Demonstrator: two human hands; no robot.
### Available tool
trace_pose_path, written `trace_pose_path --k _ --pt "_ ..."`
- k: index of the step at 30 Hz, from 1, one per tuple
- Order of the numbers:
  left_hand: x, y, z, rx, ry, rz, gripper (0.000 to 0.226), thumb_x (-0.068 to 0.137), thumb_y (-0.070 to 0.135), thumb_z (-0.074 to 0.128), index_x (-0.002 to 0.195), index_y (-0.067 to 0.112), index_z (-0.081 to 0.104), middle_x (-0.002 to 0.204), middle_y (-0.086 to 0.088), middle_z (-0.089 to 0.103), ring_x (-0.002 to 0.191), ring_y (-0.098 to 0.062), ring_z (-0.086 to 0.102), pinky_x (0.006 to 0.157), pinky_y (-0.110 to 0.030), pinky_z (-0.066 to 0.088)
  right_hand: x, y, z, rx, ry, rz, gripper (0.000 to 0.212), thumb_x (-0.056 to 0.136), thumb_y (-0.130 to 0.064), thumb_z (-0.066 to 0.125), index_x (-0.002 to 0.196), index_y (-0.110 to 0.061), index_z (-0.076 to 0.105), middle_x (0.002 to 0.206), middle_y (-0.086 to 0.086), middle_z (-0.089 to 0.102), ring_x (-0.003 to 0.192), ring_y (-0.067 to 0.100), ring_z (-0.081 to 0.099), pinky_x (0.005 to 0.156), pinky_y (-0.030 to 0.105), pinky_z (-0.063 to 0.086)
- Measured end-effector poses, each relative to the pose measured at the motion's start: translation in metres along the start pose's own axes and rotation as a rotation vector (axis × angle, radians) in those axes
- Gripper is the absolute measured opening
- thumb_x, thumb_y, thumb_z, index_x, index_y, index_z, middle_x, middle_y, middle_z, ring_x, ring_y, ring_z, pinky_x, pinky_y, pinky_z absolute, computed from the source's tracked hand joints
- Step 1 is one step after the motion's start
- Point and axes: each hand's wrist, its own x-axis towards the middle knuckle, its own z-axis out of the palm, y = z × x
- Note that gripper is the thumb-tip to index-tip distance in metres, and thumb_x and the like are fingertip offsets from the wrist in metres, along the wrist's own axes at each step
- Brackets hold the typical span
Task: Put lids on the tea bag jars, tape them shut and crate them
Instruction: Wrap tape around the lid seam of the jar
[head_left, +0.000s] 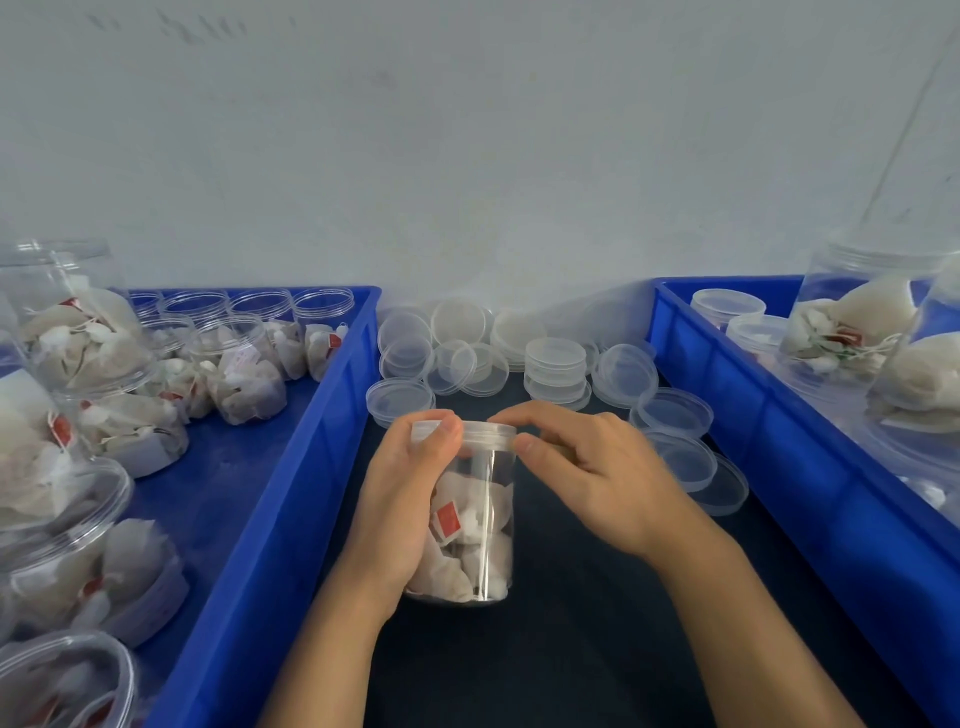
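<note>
Both hands seat a clear lid on a tea bag jar standing on the dark table between two blue crates.

The left hand (410, 499) wraps the jar (475, 525) along its left side, thumb up against the lid (475, 435); the right hand (587, 473) pinches the lid's right edge between thumb and fingers. The jar stands upright on the table (571, 649) and holds white tea bags with red tags. Behind it, near the wall, lies a heap of loose lids (519, 353), some stacked, some scattered. The left crate (291, 493) holds open jars (239, 364) of tea bags; the right crate (753, 395) holds lidded jars (852, 322), several lying on their sides.
</note>
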Motion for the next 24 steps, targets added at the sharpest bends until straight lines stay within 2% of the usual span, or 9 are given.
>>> trace_pose_path --k 5,9,11,13,14,16,19,21,24 --pt "-0.003 0.004 -0.001 -0.046 -0.015 0.020 0.056 0.079 0.072 0.065 0.126 0.040 0.069 0.123 0.001 0.074 0.114 -0.021 0.073 0.098 -0.047 0.058 0.000 -0.008 0.002 -0.014 0.024 -0.025 0.028 0.104 -0.046 0.043 0.125 -0.049 0.061 0.067 -0.027 0.059 0.071 0.008 0.060 0.067 0.027 0.037" --pt "-0.002 0.002 -0.005 -0.062 -0.066 0.024 0.060 0.082 0.071 0.065 0.136 0.044 0.064 0.133 0.000 0.071 0.123 -0.023 0.070 0.106 -0.051 0.054 0.001 -0.010 0.004 0.012 0.053 -0.032 0.030 0.099 -0.049 0.044 0.124 -0.052 0.061 0.071 -0.026 0.065 0.071 0.005 0.061 0.067 0.028 0.039" --pt "-0.002 0.000 -0.006 -0.059 -0.098 0.029 0.075 0.076 0.077 0.070 0.143 0.046 0.057 0.140 0.005 0.066 0.130 -0.019 0.065 0.110 -0.047 0.050 0.000 -0.009 0.004 0.014 0.079 -0.036 0.030 0.098 -0.048 0.046 0.124 -0.051 0.062 0.068 -0.028 0.064 0.070 0.005 0.061 0.064 0.025 0.037" --pt "0.000 -0.001 -0.004 -0.038 -0.125 0.024 0.094 0.066 0.086 0.074 0.146 0.044 0.047 0.144 0.008 0.060 0.130 -0.011 0.063 0.106 -0.036 0.053 -0.001 -0.008 0.003 0.002 0.108 -0.036 0.032 0.097 -0.051 0.046 0.125 -0.051 0.062 0.064 -0.022 0.061 0.068 0.008 0.060 0.062 0.024 0.036" --pt "0.000 -0.001 -0.003 -0.021 -0.125 0.020 0.095 0.066 0.085 0.074 0.144 0.042 0.042 0.142 0.008 0.057 0.127 -0.006 0.063 0.101 -0.030 0.056 -0.002 -0.007 0.003 -0.002 0.119 -0.034 0.033 0.096 -0.054 0.045 0.125 -0.052 0.061 0.064 -0.017 0.061 0.067 0.009 0.060 0.063 0.025 0.036" --pt "0.000 -0.001 0.000 0.040 -0.077 0.033 0.080 0.070 0.078 0.068 0.133 0.037 0.039 0.135 0.007 0.056 0.116 0.002 0.065 0.091 -0.018 0.056 -0.002 -0.005 0.003 -0.024 0.137 -0.022 0.036 0.094 -0.058 0.043 0.125 -0.053 0.060 0.063 -0.011 0.060 0.066 0.009 0.060 0.064 0.026 0.037" --pt "0.001 -0.004 0.005 0.108 0.049 0.093 0.073 0.070 0.074 0.071 0.126 0.037 0.044 0.123 0.012 0.062 0.110 -0.002 0.068 0.087 -0.019 0.057 -0.001 -0.011 0.008 -0.091 0.155 -0.015 0.034 0.096 -0.057 0.046 0.127 -0.051 0.059 0.061 -0.010 0.060 0.065 0.008 0.060 0.066 0.030 0.046" --pt "0.001 -0.006 0.007 0.128 0.057 0.108 0.084 0.066 0.073 0.078 0.134 0.039 0.042 0.125 0.015 0.063 0.114 -0.001 0.067 0.090 -0.021 0.058 0.000 -0.017 0.012 -0.124 0.166 -0.032 0.035 0.096 -0.056 0.048 0.129 -0.051 0.057 0.063 -0.012 0.058 0.068 0.007 0.060 0.069 0.033 0.052" --pt "0.005 -0.006 0.005 0.178 0.114 0.132 0.095 0.060 0.074 0.082 0.142 0.040 0.048 0.125 0.025 0.064 0.116 0.005 0.065 0.091 -0.019 0.058 0.000 -0.021 0.013 -0.122 0.126 -0.054 0.036 0.098 -0.051 0.049 0.134 -0.053 0.052 0.070 -0.018 0.059 0.073 0.004 0.059 0.070 0.034 0.050"
